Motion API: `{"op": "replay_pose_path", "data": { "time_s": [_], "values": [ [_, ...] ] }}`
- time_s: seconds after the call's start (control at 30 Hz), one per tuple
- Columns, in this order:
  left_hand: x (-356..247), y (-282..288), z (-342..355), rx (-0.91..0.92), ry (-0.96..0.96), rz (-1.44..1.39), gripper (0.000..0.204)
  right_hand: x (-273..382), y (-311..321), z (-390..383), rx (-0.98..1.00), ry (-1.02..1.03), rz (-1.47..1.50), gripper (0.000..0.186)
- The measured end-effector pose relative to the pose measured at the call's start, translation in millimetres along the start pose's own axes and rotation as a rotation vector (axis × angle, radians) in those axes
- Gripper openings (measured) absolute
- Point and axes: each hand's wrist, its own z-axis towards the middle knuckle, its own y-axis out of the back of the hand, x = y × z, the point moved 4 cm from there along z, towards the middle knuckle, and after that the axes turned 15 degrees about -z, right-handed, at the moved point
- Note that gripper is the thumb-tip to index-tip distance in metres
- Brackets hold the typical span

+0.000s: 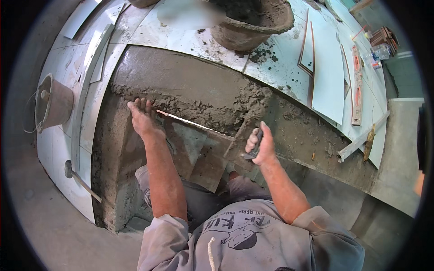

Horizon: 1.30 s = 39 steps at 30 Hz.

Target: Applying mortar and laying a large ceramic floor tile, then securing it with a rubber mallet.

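A bed of wet grey mortar [176,72] spreads in front of me, smooth at the far side and lumpy along its near edge. My left hand [145,118] reaches to the near left edge of the mortar, fingers stretched out and touching or just beside it. In my right hand [262,147] is the dark handle of a trowel [238,147], gripped with the fingers wrapped round it. Its mortar-coated blade is at the near right corner of the bed. A thin bright white edge [194,123] runs along the mortar's near side, between my hands.
White tiles surround the bed. A mortar-caked tub [239,38] stands beyond it. At left are a bucket [56,104], a long metal bar [82,104] and a hammer [81,180]. A loose white tile [327,77], a spirit level [356,86] and a metal bar [361,137] lie at right.
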Motion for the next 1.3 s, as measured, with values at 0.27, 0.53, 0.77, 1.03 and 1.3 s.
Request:
{"op": "replay_pose_path", "data": {
  "time_s": [0.27,0.53,0.77,1.03,1.3],
  "values": [
    [9.3,45.1,32.1,-0.139,-0.198,0.012,0.058,36.4,-4.6,-48.2,-0.002,-0.04,-0.344,0.034],
    [104.5,65.6,33.7,-0.105,-0.258,-0.115,0.069,54.3,-98.0,-13.4,0.262,-0.134,-0.962,0.03],
    [100.3,51.2,52.2,-0.144,-0.371,-0.152,0.067,45.4,-202.1,25.4,0.358,0.019,-1.501,0.029],
    [92.5,39.4,62.4,-0.117,-0.402,-0.086,0.072,15.8,-255.8,57.8,0.287,0.722,-2.381,0.047],
    [86.6,28.4,57.9,-0.114,-0.38,-0.106,0.069,17.4,-232.0,51.5,0.142,0.694,-2.313,0.045]
  ]
}}
